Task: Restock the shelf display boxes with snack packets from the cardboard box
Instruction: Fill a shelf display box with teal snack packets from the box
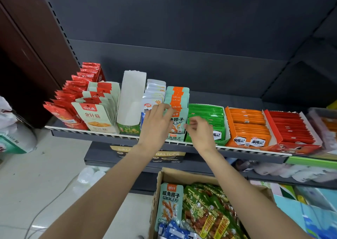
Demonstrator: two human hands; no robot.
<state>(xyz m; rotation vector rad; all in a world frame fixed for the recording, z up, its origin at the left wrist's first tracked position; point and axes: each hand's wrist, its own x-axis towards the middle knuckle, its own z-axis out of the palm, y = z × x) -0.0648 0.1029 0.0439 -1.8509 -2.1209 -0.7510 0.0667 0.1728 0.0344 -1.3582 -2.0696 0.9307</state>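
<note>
Hands worked at the teal-and-orange packets on the shelf. Left hand pinched their top edges; right hand hung beside them, loosely curled and empty. Cardboard box sat below.

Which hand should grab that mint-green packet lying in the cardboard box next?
Probably the left hand. The mint-green packet lies at the left end of the brown cardboard box, right beneath the left forearm. The right hand hovers farther right, by the green display box.

Readable print on your shelf and box
You can read 金针菇 on the pale packet, 摸鱼搭子 on the teal packet in the cardboard box, and DALICCA on the dark carton
</note>
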